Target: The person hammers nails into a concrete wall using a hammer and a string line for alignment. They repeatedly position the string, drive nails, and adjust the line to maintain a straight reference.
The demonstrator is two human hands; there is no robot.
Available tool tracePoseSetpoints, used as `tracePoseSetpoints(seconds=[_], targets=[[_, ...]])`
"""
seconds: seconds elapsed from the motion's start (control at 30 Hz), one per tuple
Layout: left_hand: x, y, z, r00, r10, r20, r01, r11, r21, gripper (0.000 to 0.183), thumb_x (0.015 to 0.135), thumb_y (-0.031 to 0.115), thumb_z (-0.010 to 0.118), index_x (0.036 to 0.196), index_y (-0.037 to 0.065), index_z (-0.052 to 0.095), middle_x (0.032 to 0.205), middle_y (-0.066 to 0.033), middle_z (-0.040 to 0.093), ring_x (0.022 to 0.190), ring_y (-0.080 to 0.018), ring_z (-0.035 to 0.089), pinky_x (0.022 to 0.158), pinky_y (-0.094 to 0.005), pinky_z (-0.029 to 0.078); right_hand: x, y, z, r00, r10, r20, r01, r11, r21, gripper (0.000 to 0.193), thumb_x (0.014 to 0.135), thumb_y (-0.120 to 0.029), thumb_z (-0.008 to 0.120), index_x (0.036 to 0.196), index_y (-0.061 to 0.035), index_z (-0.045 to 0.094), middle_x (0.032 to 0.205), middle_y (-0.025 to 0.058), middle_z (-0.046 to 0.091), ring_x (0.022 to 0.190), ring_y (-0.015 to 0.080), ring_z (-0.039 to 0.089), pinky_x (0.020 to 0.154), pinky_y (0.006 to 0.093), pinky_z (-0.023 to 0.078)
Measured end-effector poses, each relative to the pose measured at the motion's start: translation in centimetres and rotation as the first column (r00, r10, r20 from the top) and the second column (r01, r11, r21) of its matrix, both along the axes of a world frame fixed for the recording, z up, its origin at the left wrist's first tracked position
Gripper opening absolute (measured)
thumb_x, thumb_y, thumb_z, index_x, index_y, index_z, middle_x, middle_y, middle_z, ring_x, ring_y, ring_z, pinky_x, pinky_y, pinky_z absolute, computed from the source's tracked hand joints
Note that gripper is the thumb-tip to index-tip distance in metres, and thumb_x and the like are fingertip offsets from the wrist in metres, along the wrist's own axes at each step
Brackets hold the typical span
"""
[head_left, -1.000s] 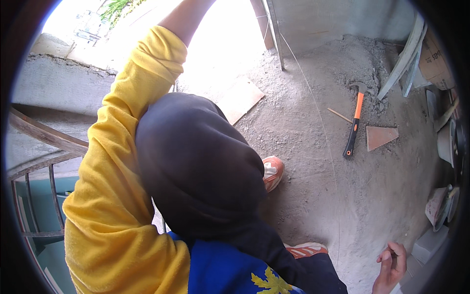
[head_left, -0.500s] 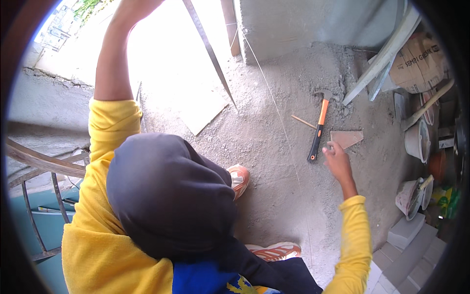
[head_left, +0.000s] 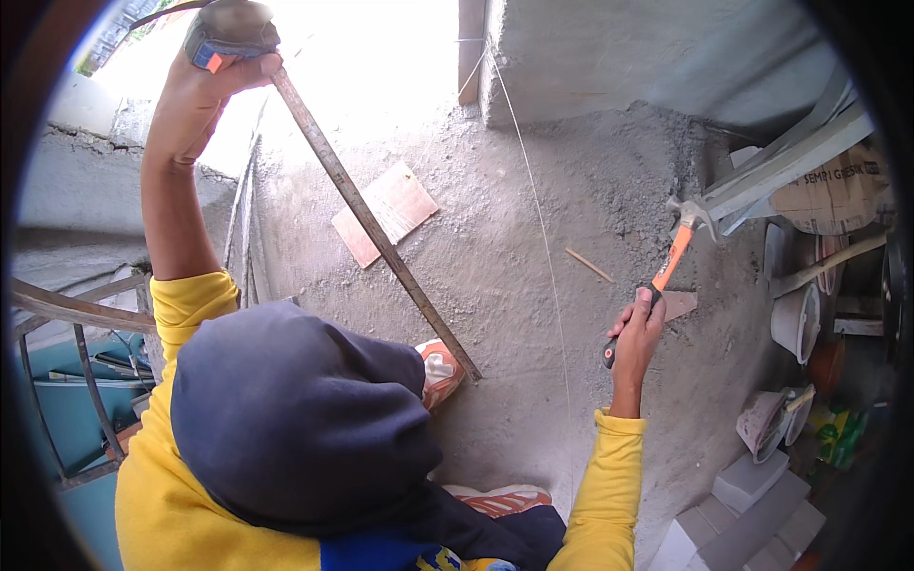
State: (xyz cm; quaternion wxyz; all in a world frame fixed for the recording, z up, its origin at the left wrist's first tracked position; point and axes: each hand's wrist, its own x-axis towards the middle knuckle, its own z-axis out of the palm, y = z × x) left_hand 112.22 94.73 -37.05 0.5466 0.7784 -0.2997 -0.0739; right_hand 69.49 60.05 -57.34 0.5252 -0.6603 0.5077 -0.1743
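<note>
My left hand [head_left: 197, 109], raised at the upper left, is wrapped round a tape measure [head_left: 228, 38]. Its metal blade [head_left: 324, 152] slants down to the right, with the free end beside a red-and-white shoe [head_left: 441, 371]. My right hand [head_left: 636, 341] grips the black handle of a claw hammer [head_left: 679, 249], whose head points away from me. Partly behind that hand lies a reddish tile offcut [head_left: 681, 304]. A larger tile piece [head_left: 407, 198] is on the ground under the line of the blade. A thin wooden stick [head_left: 589, 265] lies left of the hammer.
A taut string [head_left: 539, 205] crosses the rough cement floor [head_left: 505, 314]. Wooden beams [head_left: 795, 167] lean at the right, near a brown paper sack [head_left: 833, 195], dirty buckets [head_left: 795, 319] and stacked light blocks [head_left: 750, 481]. A plastered wall [head_left: 609, 57] stands ahead; a metal-barred frame [head_left: 90, 400] is left.
My right hand has picked the hammer up off the floor and lifted it. My left hand has shifted left, bringing the tape case into view, and the blade's end has come nearer my shoe.
</note>
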Motion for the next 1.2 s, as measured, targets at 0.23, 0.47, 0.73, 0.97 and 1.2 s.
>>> tracePoseSetpoints(seconds=[0.23, 0.47, 0.73, 0.97, 1.2], targets=[[0.4, 1.2, -0.8, 0.997, -0.023, -0.068, 0.019, 0.997, -0.069, 0.081, 0.079, -0.002, 0.081, 0.151, 0.006, 0.045, 0.125, -0.0081, 0.061, 0.112, -0.0208, 0.064, 0.101, -0.0346, 0.053, 1.3, 3.6, 0.4, 0.961, 0.116, 0.251, -0.098, 0.992, -0.083, 0.038, 0.113, -0.037, 0.041, 0.124, -0.0029, 0.053, 0.077, -0.0002, 0.054, 0.058, 0.0067, 0.047, 0.051, 0.0236, 0.042], [-0.6, -0.6, -0.7, 0.994, -0.109, -0.025, 0.102, 0.974, -0.203, 0.048, 0.080, 0.009, 0.088, 0.123, 0.004, 0.065, 0.109, -0.0061, 0.069, 0.102, -0.0177, 0.067, 0.093, -0.0317, 0.056, -2.4, 6.3, -5.6, 0.647, 0.578, -0.498, -0.761, 0.442, -0.476, 0.034, 0.105, -0.042, 0.058, 0.116, -0.0093, 0.059, 0.082, 0.0158, 0.066, 0.071, 0.0320, 0.069, 0.059, 0.0439, 0.053], [-1.9, -1.0, -0.3, 0.998, -0.060, -0.028, 0.052, 0.974, -0.222, 0.082, 0.077, -0.003, 0.079, 0.151, 0.006, 0.044, 0.128, -0.0117, 0.061, 0.108, -0.0223, 0.065, 0.098, -0.0353, 0.054, -0.7, 6.8, -6.3, 0.552, 0.504, -0.665, -0.830, 0.414, -0.374, 0.034, 0.107, -0.046, 0.052, 0.105, -0.0119, 0.057, 0.069, 0.0114, 0.061, 0.055, 0.0325, 0.065, 0.048, 0.0428, 0.051], [-1.4, 0.0, -1.6, 0.989, -0.077, -0.129, 0.053, 0.981, -0.185, 0.082, 0.078, -0.003, 0.079, 0.151, 0.007, 0.043, 0.129, -0.0122, 0.061, 0.109, -0.0223, 0.064, 0.097, -0.0350, 0.053, -1.3, 6.3, -4.9, 0.457, 0.647, -0.610, -0.889, 0.317, -0.330, 0.033, 0.106, -0.045, 0.054, 0.102, -0.0120, 0.056, 0.069, 0.0117, 0.061, 0.057, 0.0349, 0.066, 0.048, 0.0461, 0.051], [-1.2, 0.2, -2.1, 0.992, -0.098, -0.076, 0.070, 0.950, -0.305, 0.078, 0.079, -0.006, 0.077, 0.150, 0.008, 0.046, 0.131, -0.0135, 0.060, 0.112, -0.0210, 0.065, 0.100, -0.0362, 0.053, 1.0, 8.1, -1.8, 0.439, 0.713, -0.547, -0.818, 0.066, -0.571, 0.035, 0.104, -0.047, 0.057, 0.100, -0.0121, 0.056, 0.066, 0.0083, 0.058, 0.052, 0.0290, 0.063, 0.047, 0.0429, 0.051]])
